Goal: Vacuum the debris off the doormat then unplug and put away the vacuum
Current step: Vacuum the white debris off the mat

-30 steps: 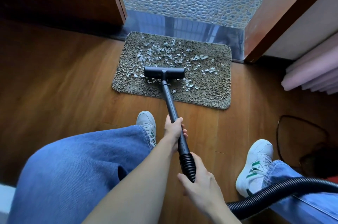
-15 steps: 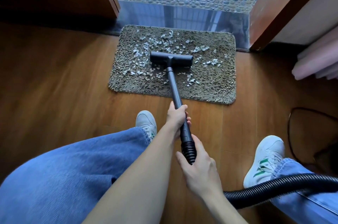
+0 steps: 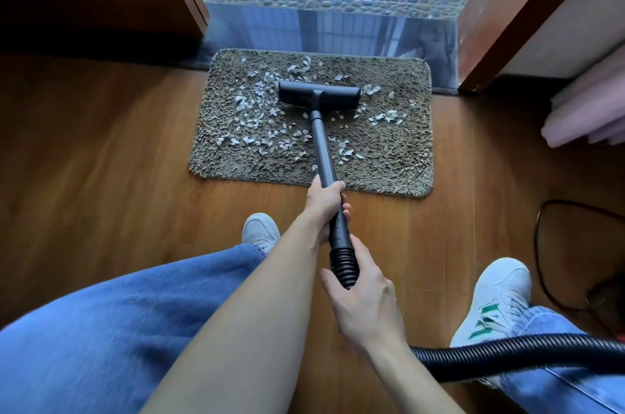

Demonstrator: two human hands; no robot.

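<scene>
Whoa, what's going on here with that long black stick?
Someone is vacuuming a doormat by the doorway. The left hand grips the black wand, and the right hand holds the ribbed end of the hose just behind it. The vacuum head sits on the doormat's far half among white scraps. Plenty of scraps lie on both sides of the wand, so the cleaning is not finished.
</scene>
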